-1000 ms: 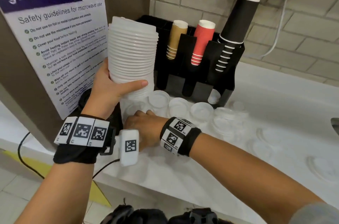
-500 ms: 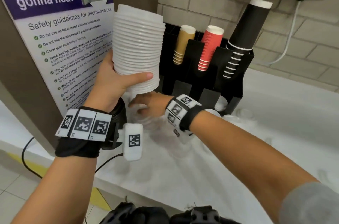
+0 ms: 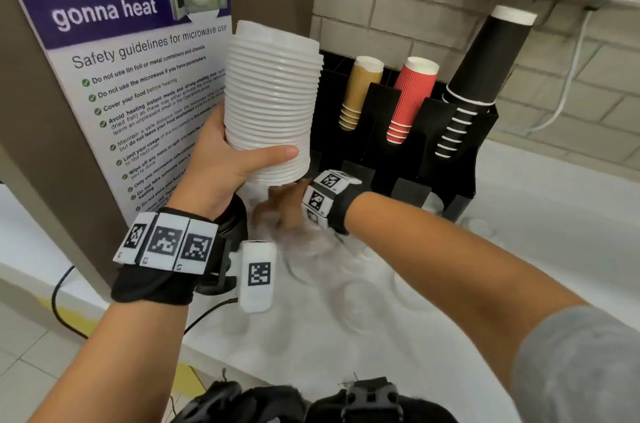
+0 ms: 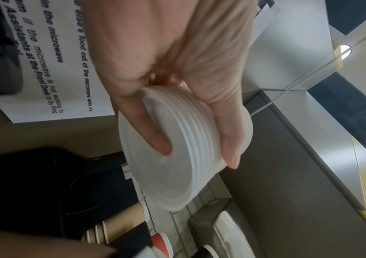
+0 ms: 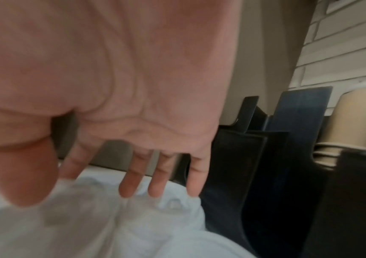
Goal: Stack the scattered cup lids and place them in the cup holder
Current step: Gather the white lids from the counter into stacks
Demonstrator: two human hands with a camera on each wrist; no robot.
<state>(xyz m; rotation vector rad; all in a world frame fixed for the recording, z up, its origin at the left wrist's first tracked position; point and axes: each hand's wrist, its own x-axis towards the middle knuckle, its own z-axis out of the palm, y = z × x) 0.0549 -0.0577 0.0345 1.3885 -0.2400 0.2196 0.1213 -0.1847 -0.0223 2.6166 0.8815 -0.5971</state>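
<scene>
Two dozen or so white lids, by a rough count of the ribs, sit nested in the tall lid stack (image 3: 272, 104) that your left hand (image 3: 221, 169) holds upright above the desk (image 3: 540, 214), at about 10 o'clock from the black cup holder (image 3: 446, 152). Your left thumb lies across the front of the lowest lids and, in the left wrist view, the fingers (image 4: 155, 134) curl round the far side, so you grip only the bottom of the column.

Your right hand (image 3: 287, 206) is low under the stack, over the loose lids (image 3: 311, 249) on the desk. In the right wrist view its fingers (image 5: 131, 181) are spread and pointing down onto the blurred lids; I cannot tell whether they have hold of one.

The holder keeps brown cups (image 3: 360, 90), red ribbed cups (image 3: 408, 97) and black cups (image 3: 485, 69) in its slots; more lids lie faintly at 3 o'clock on the desk.

The main risk, as I judge it, is the column itself: held at its base and leaning a little, it could fan apart or topple if you tilt it further while pushing another lid on. Your right wrist passes close beneath it, so a rising knock could jar it. The thin lids may also slide on the smooth desk or nest crooked.
</scene>
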